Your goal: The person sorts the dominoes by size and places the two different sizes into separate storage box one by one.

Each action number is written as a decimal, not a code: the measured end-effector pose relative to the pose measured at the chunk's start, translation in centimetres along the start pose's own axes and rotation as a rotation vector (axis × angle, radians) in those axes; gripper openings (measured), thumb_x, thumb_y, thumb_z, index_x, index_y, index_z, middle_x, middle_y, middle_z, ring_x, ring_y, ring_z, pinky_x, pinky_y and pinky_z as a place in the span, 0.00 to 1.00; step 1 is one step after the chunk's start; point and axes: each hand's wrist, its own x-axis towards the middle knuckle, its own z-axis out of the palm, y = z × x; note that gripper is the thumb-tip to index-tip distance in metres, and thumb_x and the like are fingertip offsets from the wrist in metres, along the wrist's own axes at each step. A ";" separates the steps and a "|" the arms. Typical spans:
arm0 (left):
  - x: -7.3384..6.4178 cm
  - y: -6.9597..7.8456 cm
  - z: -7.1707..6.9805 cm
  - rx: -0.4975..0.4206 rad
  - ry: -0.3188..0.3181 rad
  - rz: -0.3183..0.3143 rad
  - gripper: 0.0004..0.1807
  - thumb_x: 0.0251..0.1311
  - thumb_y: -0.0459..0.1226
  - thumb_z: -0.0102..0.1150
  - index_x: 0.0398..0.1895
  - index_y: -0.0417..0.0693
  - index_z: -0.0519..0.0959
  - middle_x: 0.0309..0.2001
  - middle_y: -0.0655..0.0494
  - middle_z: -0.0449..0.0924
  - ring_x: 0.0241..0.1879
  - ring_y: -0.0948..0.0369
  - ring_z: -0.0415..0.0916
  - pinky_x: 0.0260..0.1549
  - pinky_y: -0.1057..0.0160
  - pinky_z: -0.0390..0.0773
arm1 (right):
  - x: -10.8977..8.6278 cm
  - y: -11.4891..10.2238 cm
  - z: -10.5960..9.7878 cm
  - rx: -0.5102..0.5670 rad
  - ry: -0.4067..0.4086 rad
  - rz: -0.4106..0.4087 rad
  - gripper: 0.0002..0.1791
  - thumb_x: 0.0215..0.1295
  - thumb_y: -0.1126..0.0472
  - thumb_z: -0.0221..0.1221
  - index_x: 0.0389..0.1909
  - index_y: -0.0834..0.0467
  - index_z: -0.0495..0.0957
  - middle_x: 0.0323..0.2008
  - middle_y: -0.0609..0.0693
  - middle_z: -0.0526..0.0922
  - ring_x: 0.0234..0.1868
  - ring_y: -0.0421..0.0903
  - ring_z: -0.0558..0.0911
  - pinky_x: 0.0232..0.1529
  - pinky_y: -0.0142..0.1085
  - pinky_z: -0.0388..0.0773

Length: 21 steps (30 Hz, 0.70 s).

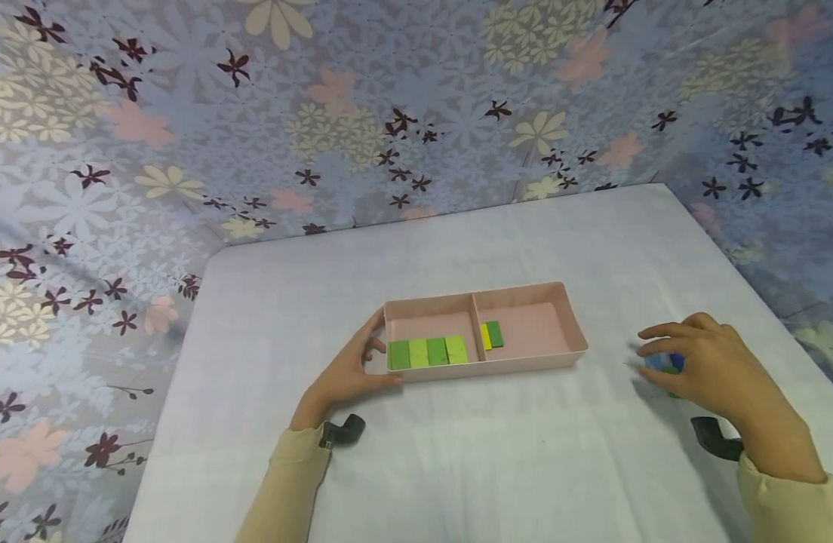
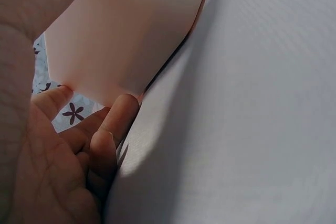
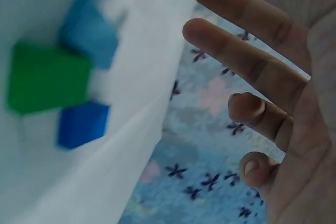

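A pink two-compartment box (image 1: 532, 332) lies on the white-covered table. My left hand (image 1: 348, 373) grips its left end, with the thumb at the front wall and the fingers round the end wall; the left wrist view shows fingertips against the pink wall (image 2: 126, 30). A row of green blocks (image 1: 437, 352) in two shades lines the front of the left compartment. One yellow block (image 1: 487, 337) and one green block (image 1: 494, 334) sit by the divider in the right one. Over a light blue block (image 3: 89, 32), a green block (image 3: 50, 77) and a dark blue block (image 3: 83, 124) hovers my right hand (image 1: 718, 369), fingers spread and holding nothing.
White cloth (image 1: 477, 460) covers the table, whose far edge meets a flower-patterned backdrop (image 1: 362, 128). The backdrop also runs along both sides. A black strap piece (image 1: 345, 430) sits on the left wrist, and another black piece (image 1: 717, 439) is at the right wrist.
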 end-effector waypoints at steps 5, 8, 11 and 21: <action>-0.1 0.0 0.0 0.013 0.003 -0.027 0.63 0.39 0.53 0.76 0.74 0.76 0.41 0.72 0.67 0.53 0.50 0.63 0.68 0.48 0.59 0.67 | -1.3 0.8 0.5 0.022 -0.050 0.046 0.17 0.35 0.51 0.77 0.31 0.46 0.88 0.45 0.45 0.84 0.37 0.44 0.70 0.31 0.43 0.63; -0.3 -0.1 0.0 0.011 0.000 -0.033 0.63 0.40 0.52 0.76 0.74 0.74 0.41 0.72 0.65 0.53 0.50 0.61 0.67 0.48 0.58 0.67 | -2.0 1.0 0.8 0.024 -0.067 0.056 0.16 0.33 0.51 0.77 0.29 0.44 0.87 0.45 0.44 0.84 0.37 0.42 0.69 0.31 0.41 0.61; -0.3 0.0 0.0 0.002 -0.003 -0.026 0.63 0.40 0.51 0.76 0.74 0.74 0.41 0.72 0.65 0.53 0.50 0.61 0.67 0.47 0.56 0.66 | -2.4 1.3 0.8 0.018 -0.081 0.063 0.15 0.33 0.50 0.77 0.28 0.42 0.86 0.45 0.44 0.84 0.37 0.41 0.69 0.31 0.42 0.62; -0.1 0.1 -0.1 -0.018 -0.010 -0.017 0.62 0.39 0.54 0.76 0.74 0.76 0.42 0.72 0.66 0.53 0.50 0.62 0.68 0.47 0.59 0.66 | -2.5 2.3 0.5 -0.009 -0.088 0.056 0.14 0.32 0.48 0.77 0.26 0.40 0.86 0.44 0.45 0.85 0.35 0.42 0.71 0.28 0.39 0.64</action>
